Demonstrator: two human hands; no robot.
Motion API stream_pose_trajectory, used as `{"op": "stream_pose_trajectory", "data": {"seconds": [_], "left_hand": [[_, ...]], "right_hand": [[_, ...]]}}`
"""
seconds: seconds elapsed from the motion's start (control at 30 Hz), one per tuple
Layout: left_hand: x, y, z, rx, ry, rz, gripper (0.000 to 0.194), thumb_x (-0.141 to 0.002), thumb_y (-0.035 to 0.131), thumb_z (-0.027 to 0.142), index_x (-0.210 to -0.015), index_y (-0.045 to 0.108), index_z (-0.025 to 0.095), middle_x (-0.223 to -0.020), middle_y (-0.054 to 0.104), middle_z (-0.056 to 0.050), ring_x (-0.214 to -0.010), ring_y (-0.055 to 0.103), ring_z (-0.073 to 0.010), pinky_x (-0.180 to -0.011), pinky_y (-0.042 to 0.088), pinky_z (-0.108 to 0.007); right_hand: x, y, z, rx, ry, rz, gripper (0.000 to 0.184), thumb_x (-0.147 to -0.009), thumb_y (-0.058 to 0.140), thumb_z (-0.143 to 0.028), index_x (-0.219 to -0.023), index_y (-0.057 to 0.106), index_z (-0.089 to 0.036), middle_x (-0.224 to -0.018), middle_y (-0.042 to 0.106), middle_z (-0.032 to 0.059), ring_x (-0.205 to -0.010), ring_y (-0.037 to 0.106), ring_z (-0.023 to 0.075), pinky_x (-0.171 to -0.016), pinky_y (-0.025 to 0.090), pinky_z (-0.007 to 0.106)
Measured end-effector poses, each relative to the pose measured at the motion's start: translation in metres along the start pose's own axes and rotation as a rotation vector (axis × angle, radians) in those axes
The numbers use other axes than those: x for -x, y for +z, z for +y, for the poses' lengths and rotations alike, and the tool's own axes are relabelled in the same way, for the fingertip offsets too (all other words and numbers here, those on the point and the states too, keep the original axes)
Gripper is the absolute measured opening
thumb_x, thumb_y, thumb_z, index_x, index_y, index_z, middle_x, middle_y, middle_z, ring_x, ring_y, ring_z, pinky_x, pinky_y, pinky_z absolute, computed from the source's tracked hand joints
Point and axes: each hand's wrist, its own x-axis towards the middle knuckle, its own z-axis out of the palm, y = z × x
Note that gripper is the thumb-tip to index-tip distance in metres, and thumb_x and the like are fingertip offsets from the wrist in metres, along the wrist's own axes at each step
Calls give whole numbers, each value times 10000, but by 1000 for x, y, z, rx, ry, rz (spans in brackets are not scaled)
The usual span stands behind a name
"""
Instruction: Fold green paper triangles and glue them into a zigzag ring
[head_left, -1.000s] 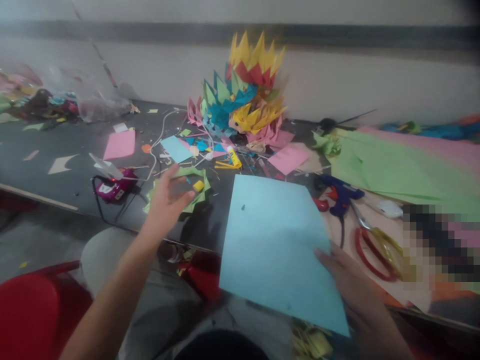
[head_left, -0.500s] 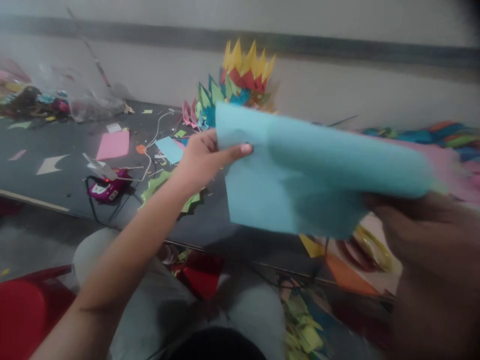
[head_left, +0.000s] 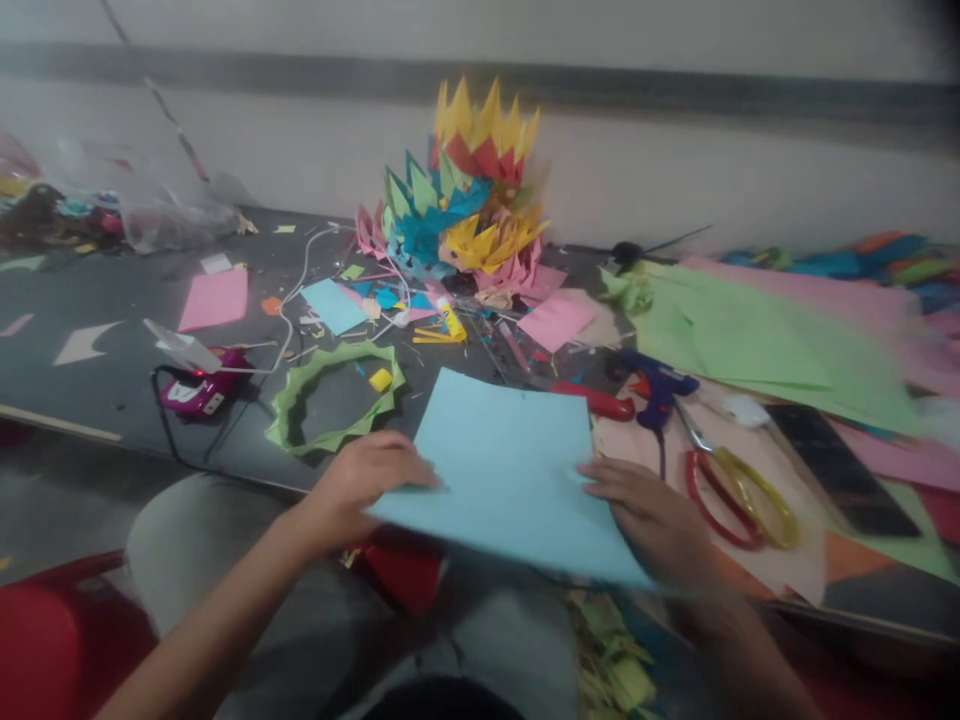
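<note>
A light blue sheet of paper (head_left: 510,470) lies at the table's front edge, its near part jutting over my lap. My left hand (head_left: 375,485) grips its left side, with the fingertips on top. At its right edge my right hand (head_left: 637,500) has hold too, fingers over the paper and slightly blurred. Both thumbs are hidden. Just beyond my left hand lies a green folded-paper ring (head_left: 330,380) with a zigzag edge and a small yellow piece inside. To the right of my right hand are scissors (head_left: 739,490) with one red and one yellow handle.
Folded-paper crowns (head_left: 465,210) are piled against the wall. A blue glue gun (head_left: 652,385), a phone (head_left: 840,470) and green sheets (head_left: 765,330) lie right. A purple power socket (head_left: 206,385) with cables stands left. A glue stick (head_left: 451,320) lies among paper scraps.
My left hand has come from above the green ring to grip the blue paper. The sheet was lifted and turned, then lowered to the table edge between both hands.
</note>
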Motion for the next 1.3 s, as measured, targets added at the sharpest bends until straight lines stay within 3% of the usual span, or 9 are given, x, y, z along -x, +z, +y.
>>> {"op": "stream_pose_trajectory", "data": {"seconds": [0.07, 0.13, 0.27, 0.47, 0.6, 0.73, 0.93, 1.1, 1.3], "left_hand": [[13, 11, -3, -31, 58, -10, 225, -889, 468, 243, -987, 661, 178, -901, 705, -99, -845, 616, -199, -771, 482, -346], [21, 20, -5, -69, 74, -9, 197, -883, 472, 212, -953, 649, 161, -870, 694, -97, -810, 608, -191, -730, 482, -336], [30, 31, -6, -96, 45, 30, 171, -872, 477, 144, -952, 627, 157, -832, 662, -77, -767, 580, -164, -663, 466, -293], [37, 35, -5, -201, -6, 69, 156, -886, 470, 172, -904, 625, 168, -785, 632, -56, -743, 568, -156, -655, 457, -290], [36, 38, -3, -223, -4, 29, 137, -841, 481, 98, -827, 593, 175, -859, 661, -53, -857, 603, -172, -756, 497, -332], [36, 42, -4, -204, -48, -53, 136, -762, 511, 72, -827, 554, 184, -1094, 651, -78, -1093, 563, -211, -885, 480, -414], [37, 44, -5, -255, -54, -127, 387, -722, 462, 74, -1089, 527, 180, -1231, 595, -98, -1177, 520, -227, -905, 470, -461], [37, 45, -8, -258, -52, -128, 338, -739, 498, 138, -1070, 546, 188, -1224, 599, -100, -1167, 529, -237, -900, 469, -448], [38, 45, -9, -272, -43, -131, 323, -748, 505, 149, -1065, 544, 194, -1233, 595, -84, -1165, 530, -233, -892, 473, -449]], "right_hand": [[7, 4, 7, 186, -232, -149, 191, -786, 533, -270, -733, 717, -267, -876, 733, 28, -898, 664, 213, -842, 519, 417], [11, 5, 12, 349, -406, -199, 230, -830, 483, -220, -801, 709, -240, -931, 726, 44, -923, 662, 205, -822, 532, 404], [19, 3, 15, 481, -526, -206, 208, -852, 478, -209, -859, 686, -215, -1006, 704, 70, -947, 652, 200, -799, 547, 381], [30, -7, 14, 506, -556, -313, 266, -855, 438, -175, -966, 671, -239, -1048, 691, 63, -983, 638, 190, -785, 550, 350], [12, -10, 5, 537, -452, -312, 279, -893, 400, -211, -997, 658, -225, -1016, 695, 57, -920, 652, 169, -772, 547, 318], [-23, 17, -10, 592, -432, -270, 312, -924, 354, -247, -1052, 635, -196, -995, 684, 70, -920, 641, 175, -789, 525, 311], [-55, 68, -9, 768, -450, -276, 354, -918, 359, -214, -1197, 567, -149, -943, 652, 63, -813, 620, 166, -665, 485, 271], [-54, 73, -6, 871, -459, -255, 389, -906, 367, -207, -1246, 542, -138, -796, 620, 45, -715, 577, 155, -605, 421, 261], [-52, 76, -11, 947, -451, -241, 401, -884, 369, -164, -1238, 549, -110, -791, 622, 50, -714, 558, 161, -591, 385, 279]]}}
